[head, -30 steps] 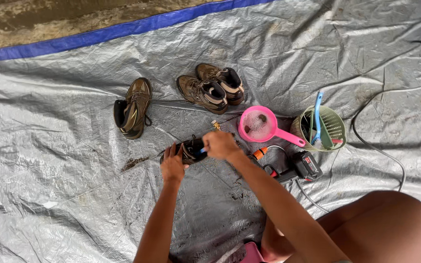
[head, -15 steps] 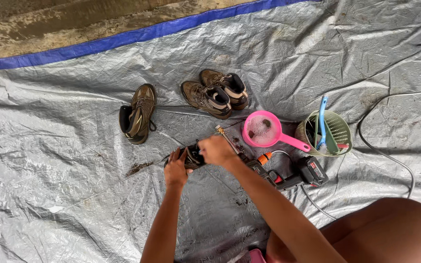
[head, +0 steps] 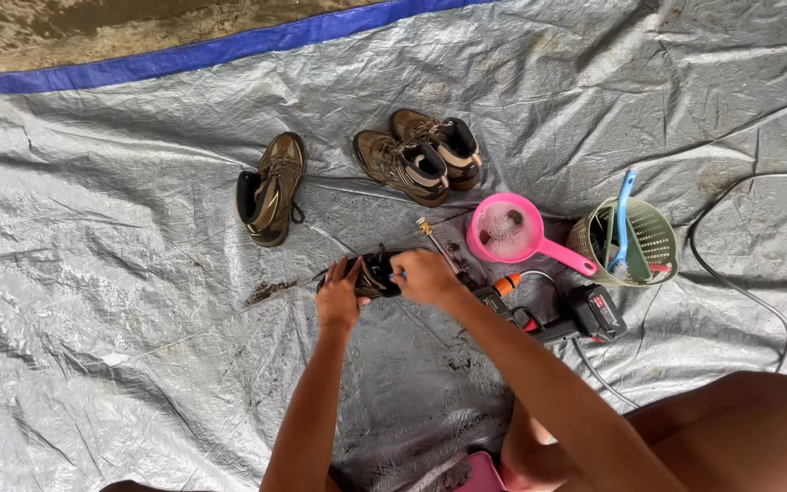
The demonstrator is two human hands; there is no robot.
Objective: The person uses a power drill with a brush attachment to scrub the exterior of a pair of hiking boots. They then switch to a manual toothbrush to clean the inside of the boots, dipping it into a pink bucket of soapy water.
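A dark muddy boot point(head: 376, 273) lies on the grey tarp point(head: 120, 364), mostly covered by both hands. My left hand point(head: 340, 296) grips its left end. My right hand point(head: 425, 276) is closed over its right side at the opening. Three more brown boots rest farther up: a single one point(head: 270, 188) on its side and a pair point(head: 421, 155) close together.
A cordless spray gun with a brass-tipped lance point(head: 548, 319) lies right of my hands. Beyond it sit a pink scoop with suds point(head: 512, 232) and a green basket point(head: 653, 239) holding a blue brush. A cable point(head: 749, 282) curves at right. Bare ground borders the tarp's blue edge point(head: 229, 50).
Both hands stay on the boot with only small shifts; the view itself has drifted slightly.
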